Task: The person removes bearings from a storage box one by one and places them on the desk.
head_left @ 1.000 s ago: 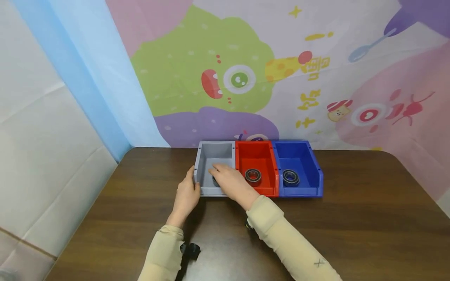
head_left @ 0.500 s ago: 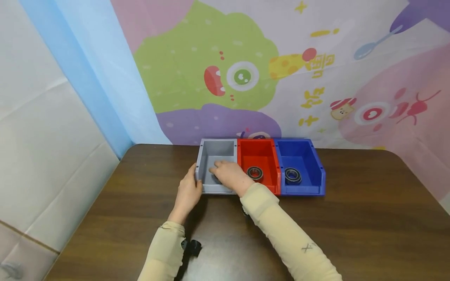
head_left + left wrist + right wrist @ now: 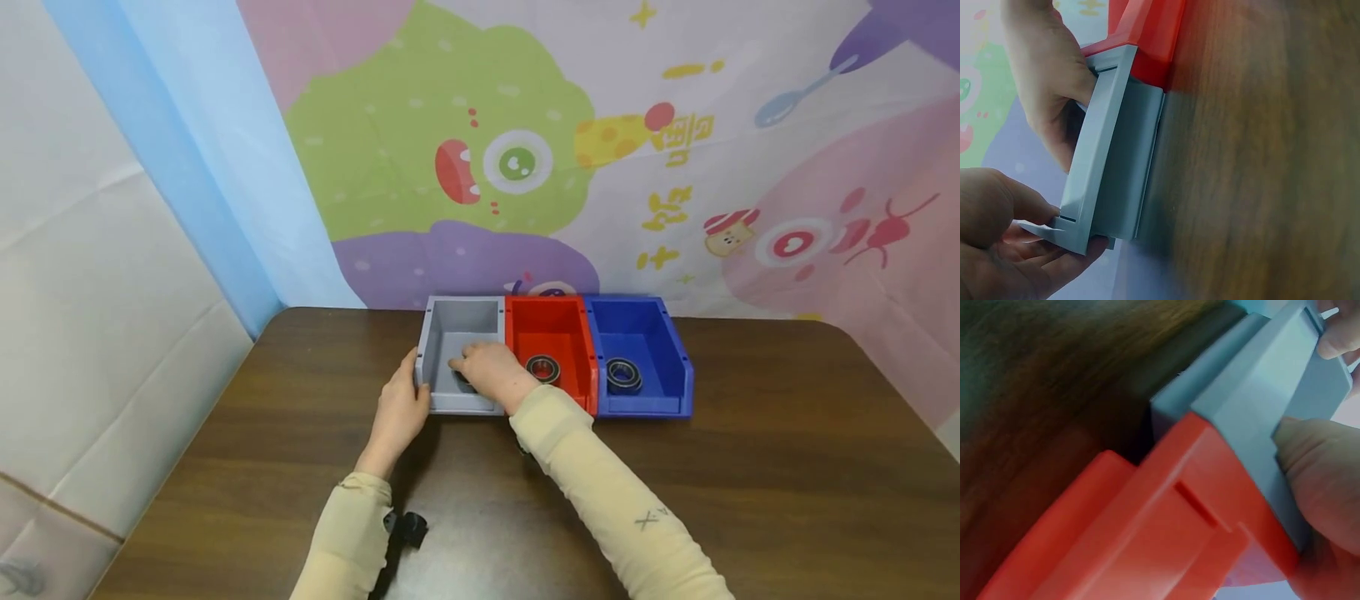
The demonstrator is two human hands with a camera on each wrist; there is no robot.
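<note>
One large cartoon-printed fabric backdrop (image 3: 517, 92) is hanging behind one brown wood-grain table (image 3: 712, 500). Three open-front plastic bins are sitting side by side at its far edge: one grey (image 3: 468, 317), one red (image 3: 547, 318), one blue (image 3: 626, 318). Two hands are working at the grey one. Left hand (image 3: 400, 410) is pinching its outer front corner, thumb against fingers. Right hand (image 3: 491, 371) is dipping inside; can't tell whether its fingers are pinching anything. Two dark round metal bearings are lying flat, one in red (image 3: 556, 370), one in blue (image 3: 637, 377). One dark object (image 3: 463, 382) is showing partly under the right hand, mostly hidden.
</note>
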